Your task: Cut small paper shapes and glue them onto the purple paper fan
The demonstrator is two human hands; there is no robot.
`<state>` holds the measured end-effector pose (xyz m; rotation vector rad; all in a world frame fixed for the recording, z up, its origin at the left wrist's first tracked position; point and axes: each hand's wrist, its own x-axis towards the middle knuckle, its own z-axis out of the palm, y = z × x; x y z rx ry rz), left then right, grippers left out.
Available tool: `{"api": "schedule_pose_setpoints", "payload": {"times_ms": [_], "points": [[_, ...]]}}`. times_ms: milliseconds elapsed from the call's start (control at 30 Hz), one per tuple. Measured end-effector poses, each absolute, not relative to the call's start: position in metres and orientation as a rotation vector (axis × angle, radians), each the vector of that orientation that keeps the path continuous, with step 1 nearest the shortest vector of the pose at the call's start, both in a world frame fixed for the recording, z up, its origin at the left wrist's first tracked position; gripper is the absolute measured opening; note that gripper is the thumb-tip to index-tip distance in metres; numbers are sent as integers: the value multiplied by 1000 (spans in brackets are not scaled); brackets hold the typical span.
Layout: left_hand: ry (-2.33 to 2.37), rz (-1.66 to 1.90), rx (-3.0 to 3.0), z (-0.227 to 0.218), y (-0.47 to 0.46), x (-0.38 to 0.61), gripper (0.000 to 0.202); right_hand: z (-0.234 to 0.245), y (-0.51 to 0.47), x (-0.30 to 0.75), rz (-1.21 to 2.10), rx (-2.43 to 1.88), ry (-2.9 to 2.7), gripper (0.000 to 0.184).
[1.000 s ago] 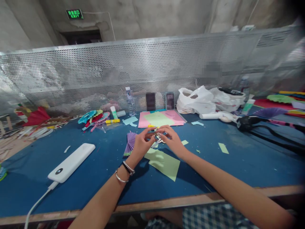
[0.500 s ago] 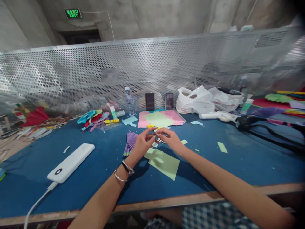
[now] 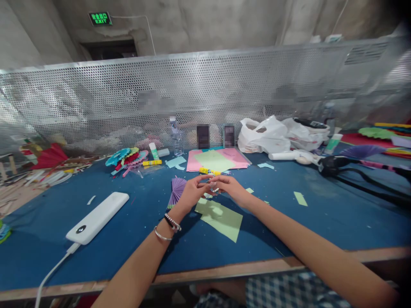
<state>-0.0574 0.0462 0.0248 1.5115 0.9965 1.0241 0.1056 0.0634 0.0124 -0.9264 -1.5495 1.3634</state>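
Note:
My left hand (image 3: 192,194) and my right hand (image 3: 234,190) meet at the fingertips above the blue table (image 3: 138,239). Their fingers are bent and pinched together; whatever lies between them is too small and covered to make out. Just left of my left hand sits a purple pleated paper fan (image 3: 176,189) with a green edge. Light green paper (image 3: 226,220) lies under and in front of the hands. Behind the fingers rests a yellow glue stick (image 3: 209,171), and beyond it a light green sheet (image 3: 214,160) lies on pink paper (image 3: 192,162).
A white power bank (image 3: 99,218) with a cable lies at the left. Crumpled coloured paper (image 3: 123,158), another yellow glue stick (image 3: 152,163) and a plastic bottle (image 3: 175,137) stand farther back. White plastic bags (image 3: 265,134) and black straps (image 3: 356,179) are at the right, before a perforated metal screen (image 3: 205,85).
The hands have stayed together in nearly the same place, with small finger shifts. More of the yellow glue stick behind them shows now. The view has moved slightly.

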Motion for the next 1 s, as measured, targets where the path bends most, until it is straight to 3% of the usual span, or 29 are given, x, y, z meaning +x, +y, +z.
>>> {"api": "schedule_pose_setpoints", "payload": {"times_ms": [167,367,600,1000], "points": [[984,1024,1432,25,49,-60,44,9,68,108,1386,-873,-1436,27],[983,1050,1265,23,51,-63,46,6,81,115,1194,-964,-1256,23],[1060,1065,1209,19,53,-64,44,2,83,115,902,-997,-1452,22],[1032,1057,1165,15,56,-65,45,-1,80,112,848,-972,-1528,20]]}}
